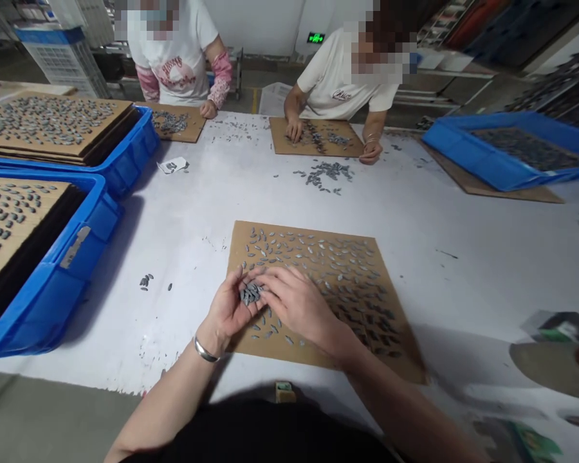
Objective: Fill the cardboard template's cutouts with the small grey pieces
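A brown cardboard sheet (367,257) lies on the white table in front of me, covered with several small grey metal pieces (328,263) laid out in rows. My left hand (226,312) is cupped over the sheet's near left part and holds a small heap of grey pieces (249,294). It wears a silver bracelet at the wrist. My right hand (296,305) rests beside it, fingertips pinching at that heap.
Two blue crates (53,289) with filled cardboard sheets stand at the left, another blue crate (487,161) at the far right. Two other people work on their own cardboard sheets (313,138) across the table. A loose heap of pieces (325,173) lies mid-table.
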Demonstrator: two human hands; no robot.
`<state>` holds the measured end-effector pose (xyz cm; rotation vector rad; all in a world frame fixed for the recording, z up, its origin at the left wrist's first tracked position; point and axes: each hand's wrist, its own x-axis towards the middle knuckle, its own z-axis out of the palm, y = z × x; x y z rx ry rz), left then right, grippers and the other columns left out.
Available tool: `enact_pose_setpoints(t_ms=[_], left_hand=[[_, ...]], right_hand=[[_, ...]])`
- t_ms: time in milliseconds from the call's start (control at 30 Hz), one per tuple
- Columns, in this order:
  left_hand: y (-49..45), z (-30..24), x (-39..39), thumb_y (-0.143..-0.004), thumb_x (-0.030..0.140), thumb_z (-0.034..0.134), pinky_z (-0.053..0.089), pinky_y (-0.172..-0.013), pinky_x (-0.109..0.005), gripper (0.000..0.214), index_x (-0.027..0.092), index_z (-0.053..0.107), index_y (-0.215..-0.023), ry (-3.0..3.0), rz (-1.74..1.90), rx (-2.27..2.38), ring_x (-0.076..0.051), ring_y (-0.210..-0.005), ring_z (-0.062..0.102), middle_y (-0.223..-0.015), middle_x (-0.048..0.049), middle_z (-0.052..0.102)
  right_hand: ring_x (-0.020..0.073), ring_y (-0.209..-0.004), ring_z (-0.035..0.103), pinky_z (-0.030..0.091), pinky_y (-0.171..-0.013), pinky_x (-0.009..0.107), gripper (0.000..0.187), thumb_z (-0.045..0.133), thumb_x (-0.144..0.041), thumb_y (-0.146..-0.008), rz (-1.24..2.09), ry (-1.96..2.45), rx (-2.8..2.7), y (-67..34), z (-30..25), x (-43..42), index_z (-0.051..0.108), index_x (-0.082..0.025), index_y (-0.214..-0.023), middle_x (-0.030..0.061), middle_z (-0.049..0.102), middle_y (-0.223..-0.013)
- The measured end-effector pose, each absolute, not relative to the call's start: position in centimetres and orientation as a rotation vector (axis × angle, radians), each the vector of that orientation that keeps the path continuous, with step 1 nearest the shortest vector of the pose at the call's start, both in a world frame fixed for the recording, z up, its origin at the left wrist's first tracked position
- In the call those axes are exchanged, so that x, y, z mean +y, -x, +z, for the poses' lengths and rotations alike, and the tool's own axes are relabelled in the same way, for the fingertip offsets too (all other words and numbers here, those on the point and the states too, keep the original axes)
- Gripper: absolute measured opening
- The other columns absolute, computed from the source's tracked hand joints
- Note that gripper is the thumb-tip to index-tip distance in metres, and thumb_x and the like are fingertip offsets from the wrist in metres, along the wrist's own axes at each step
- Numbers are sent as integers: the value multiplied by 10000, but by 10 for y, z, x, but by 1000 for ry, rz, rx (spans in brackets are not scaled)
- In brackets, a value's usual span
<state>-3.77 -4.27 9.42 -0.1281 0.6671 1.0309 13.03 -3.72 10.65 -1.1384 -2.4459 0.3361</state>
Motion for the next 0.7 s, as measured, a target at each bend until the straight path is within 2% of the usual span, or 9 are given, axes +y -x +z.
enact_pose_setpoints(t_ms=[133, 233, 300, 400, 533, 700], left_hand=[[36, 91, -41, -1057, 320, 454, 644, -690, -318, 355, 76, 683, -940, 177, 1030, 698, -177, -654, 714, -757, -89, 715], [43, 93, -36, -1046, 273, 452, 661, -759, -350, 312, 62, 673, -983, 240, 1155, 755, -223, -783, 758, -866, -154, 743], [51, 98, -33, -1038, 256, 460, 663, -778, -341, 295, 41, 662, -1042, 270, 1261, 789, -255, -886, 770, -961, -203, 745], [61, 106, -30, -1031, 243, 475, 669, -747, -319, 283, 39, 648, -1126, 306, 1381, 817, -253, -890, 771, -984, -202, 740], [65, 110, -30, -1023, 225, 485, 672, -724, -315, 281, 60, 637, -1192, 343, 1419, 810, -242, -870, 770, -969, -178, 736], [59, 102, -30, -1018, 212, 475, 664, -674, -303, 269, 48, 638, -1156, 356, 1349, 785, -238, -837, 761, -926, -175, 727]], right_hand=[[235, -1050, 640, 474, -944, 385, 266, 521, -102, -1000, 420, 1057, -2533, -118, 109, -18, 730, -227, -1107, 74, 738, -1096], [219, -999, 653, 486, -912, 350, 218, 530, -150, -1018, 433, 1130, -2401, -126, 105, -10, 730, -219, -1074, 69, 742, -1042], [217, -926, 655, 484, -853, 333, 188, 549, -166, -1013, 378, 1219, -2388, -135, 98, -10, 730, -209, -982, 68, 732, -955], [196, -830, 644, 462, -771, 304, 189, 582, -158, -996, 396, 1258, -2544, -144, 83, -18, 712, -207, -867, 47, 707, -859], [201, -864, 645, 451, -806, 311, 175, 600, -171, -992, 375, 1317, -2686, -143, 67, -31, 718, -209, -868, 49, 706, -877], [216, -905, 659, 457, -830, 318, 182, 592, -181, -984, 329, 1446, -2726, -135, 61, -34, 721, -212, -859, 58, 708, -895]])
